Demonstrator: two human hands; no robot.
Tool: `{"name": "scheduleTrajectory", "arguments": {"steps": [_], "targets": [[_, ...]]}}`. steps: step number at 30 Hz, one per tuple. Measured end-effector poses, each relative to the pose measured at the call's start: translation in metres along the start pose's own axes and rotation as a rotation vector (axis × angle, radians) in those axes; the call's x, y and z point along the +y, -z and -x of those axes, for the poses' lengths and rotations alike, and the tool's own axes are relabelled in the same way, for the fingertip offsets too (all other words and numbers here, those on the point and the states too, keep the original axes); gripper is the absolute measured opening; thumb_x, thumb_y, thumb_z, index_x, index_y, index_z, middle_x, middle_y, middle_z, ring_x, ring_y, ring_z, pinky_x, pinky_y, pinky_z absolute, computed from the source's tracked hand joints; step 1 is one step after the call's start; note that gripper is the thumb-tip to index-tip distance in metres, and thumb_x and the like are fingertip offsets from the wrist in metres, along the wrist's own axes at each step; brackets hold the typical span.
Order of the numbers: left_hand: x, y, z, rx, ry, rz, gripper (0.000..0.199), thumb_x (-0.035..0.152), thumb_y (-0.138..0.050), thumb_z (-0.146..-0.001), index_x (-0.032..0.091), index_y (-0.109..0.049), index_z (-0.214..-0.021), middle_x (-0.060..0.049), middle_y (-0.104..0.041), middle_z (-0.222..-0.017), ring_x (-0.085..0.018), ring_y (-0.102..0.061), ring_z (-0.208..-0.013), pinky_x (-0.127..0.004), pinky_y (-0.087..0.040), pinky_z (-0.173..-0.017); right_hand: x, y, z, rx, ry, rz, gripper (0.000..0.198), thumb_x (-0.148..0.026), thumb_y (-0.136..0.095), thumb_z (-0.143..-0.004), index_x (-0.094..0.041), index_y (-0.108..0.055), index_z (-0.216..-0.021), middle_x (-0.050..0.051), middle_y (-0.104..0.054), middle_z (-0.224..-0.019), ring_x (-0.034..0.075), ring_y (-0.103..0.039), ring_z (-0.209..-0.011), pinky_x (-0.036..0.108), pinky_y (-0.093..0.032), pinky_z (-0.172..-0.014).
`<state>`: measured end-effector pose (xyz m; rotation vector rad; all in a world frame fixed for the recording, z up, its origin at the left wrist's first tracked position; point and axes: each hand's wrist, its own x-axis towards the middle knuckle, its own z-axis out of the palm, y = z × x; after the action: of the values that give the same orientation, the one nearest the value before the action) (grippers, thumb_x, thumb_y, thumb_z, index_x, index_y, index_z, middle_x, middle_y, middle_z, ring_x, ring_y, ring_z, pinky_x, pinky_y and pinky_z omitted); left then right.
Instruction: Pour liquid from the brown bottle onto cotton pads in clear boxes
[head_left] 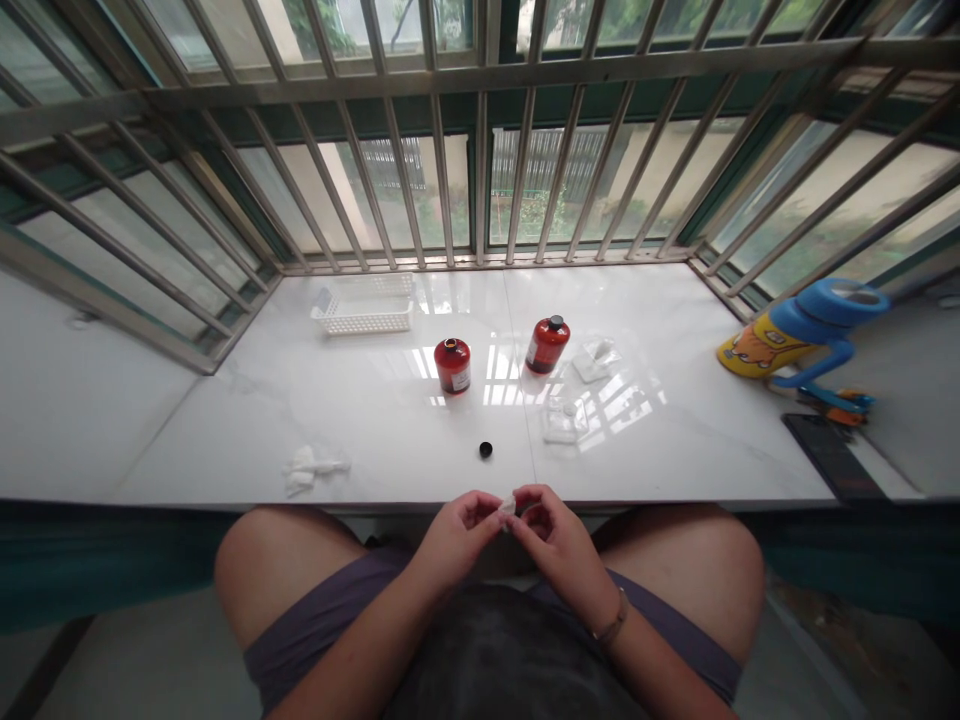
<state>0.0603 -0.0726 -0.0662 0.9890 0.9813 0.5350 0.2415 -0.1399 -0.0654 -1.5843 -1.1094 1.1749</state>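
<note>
At the front edge of the counter, my left hand [466, 528] and my right hand [546, 528] meet in front of my lap. Both pinch a small white piece [508, 505] between their fingertips; it looks thin and crumpled, but its exact kind cannot be made out. Just beyond the hands lies a round black cap [486, 450]. Farther back stands a red-brown bottle [453, 368] with its mouth uncovered. To its right, a second red-brown bottle [548, 346] has a black cap on.
Clear plastic packs [565, 420] lie right of the cap. Crumpled white tissue [311, 468] is at front left, a white basket [367, 318] at back left. A blue and yellow tumbler [795, 330] and a dark phone [832, 455] are at right. Metal bars [480, 180] line the back.
</note>
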Motion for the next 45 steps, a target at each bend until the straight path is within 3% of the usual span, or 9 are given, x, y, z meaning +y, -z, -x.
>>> {"name": "scheduleTrajectory", "arguments": {"steps": [3,7,13,16,19,32,35,38,45], "targets": [[-0.003,-0.003,-0.001,-0.03,-0.011,-0.043,0.038,0.051,-0.086,-0.084,0.018,-0.079,-0.102,-0.008,-0.08,-0.102,-0.021,-0.072,-0.093,-0.033,-0.054,-0.09,-0.001,-0.001,0.001,-0.038,-0.011,0.028,0.038,-0.056,-0.073,-0.096,-0.023,-0.071,-0.114,0.006,-0.077,-0.098,0.024,-0.072,-0.085,0.036,-0.058,-0.078],[-0.001,0.01,-0.005,0.03,-0.037,-0.237,0.042,0.055,-0.074,-0.093,0.021,-0.074,-0.118,-0.008,-0.079,-0.102,-0.024,-0.074,-0.091,-0.033,-0.056,-0.078,-0.002,0.015,-0.004,0.068,0.016,0.087,0.034,-0.056,-0.069,-0.099,-0.023,-0.073,-0.107,0.008,-0.079,-0.102,0.025,-0.074,-0.092,0.038,-0.059,-0.085],[0.007,0.094,-0.02,0.363,-0.594,-1.274,0.031,0.04,-0.052,-0.106,0.023,-0.071,-0.089,-0.005,-0.072,-0.081,-0.022,-0.066,-0.081,-0.034,-0.05,-0.08,0.012,0.055,-0.031,0.374,0.227,0.499,0.034,-0.05,-0.064,-0.102,-0.021,-0.073,-0.117,0.007,-0.075,-0.097,0.022,-0.071,-0.083,0.036,-0.059,-0.081],[0.002,0.132,-0.026,0.494,-0.633,-1.361,0.032,0.037,-0.052,-0.106,0.023,-0.068,-0.083,-0.005,-0.069,-0.074,-0.023,-0.064,-0.075,-0.034,-0.046,-0.074,0.02,0.057,-0.045,0.425,0.287,0.689,0.029,-0.046,-0.061,-0.104,-0.02,-0.07,-0.111,0.006,-0.074,-0.091,0.021,-0.07,-0.077,0.035,-0.057,-0.076],[-0.005,0.146,-0.028,0.572,-0.636,-1.38,0.031,0.037,-0.053,-0.106,0.023,-0.068,-0.083,-0.005,-0.069,-0.074,-0.022,-0.063,-0.073,-0.033,-0.044,-0.071,0.025,0.047,-0.058,0.411,0.322,0.765,0.026,-0.043,-0.057,-0.106,-0.021,-0.07,-0.098,0.009,-0.074,-0.092,0.024,-0.069,-0.082,0.036,-0.054,-0.078],[-0.003,0.138,-0.03,0.586,-0.557,-1.391,0.032,0.037,-0.053,-0.105,0.023,-0.065,-0.078,-0.003,-0.068,-0.072,-0.021,-0.062,-0.071,-0.032,-0.04,-0.066,0.026,-0.004,-0.082,0.315,0.419,0.832,0.02,-0.027,-0.055,-0.108,-0.02,-0.074,-0.104,0.011,-0.078,-0.097,0.026,-0.071,-0.091,0.039,-0.054,-0.088],[0.007,0.119,-0.036,0.476,-0.558,-1.372,0.025,0.039,-0.059,-0.105,0.024,-0.068,-0.087,0.0,-0.065,-0.071,-0.02,-0.062,-0.069,-0.031,-0.044,-0.067,0.023,-0.009,-0.078,0.276,0.438,0.822,0.017,-0.024,-0.058,-0.107,-0.02,-0.074,-0.105,0.011,-0.079,-0.1,0.027,-0.072,-0.094,0.039,-0.054,-0.09],[0.017,0.09,-0.047,0.27,-0.622,-1.334,0.015,0.036,-0.065,-0.103,0.023,-0.071,-0.107,-0.003,-0.072,-0.091,-0.023,-0.068,-0.09,-0.034,-0.053,-0.083,0.02,-0.014,-0.073,0.229,0.45,0.819,0.014,-0.022,-0.06,-0.107,-0.02,-0.074,-0.107,0.01,-0.079,-0.102,0.027,-0.071,-0.094,0.039,-0.054,-0.089],[0.026,0.055,-0.075,-0.011,-0.64,-1.277,0.048,0.028,-0.073,-0.096,0.022,-0.061,-0.142,-0.012,-0.069,-0.125,-0.031,-0.065,-0.116,-0.047,-0.056,-0.104,0.012,-0.02,-0.058,0.092,0.465,0.795,0.014,-0.018,-0.062,-0.106,-0.022,-0.075,-0.103,0.008,-0.079,-0.097,0.026,-0.071,-0.092,0.038,-0.055,-0.088]]}}
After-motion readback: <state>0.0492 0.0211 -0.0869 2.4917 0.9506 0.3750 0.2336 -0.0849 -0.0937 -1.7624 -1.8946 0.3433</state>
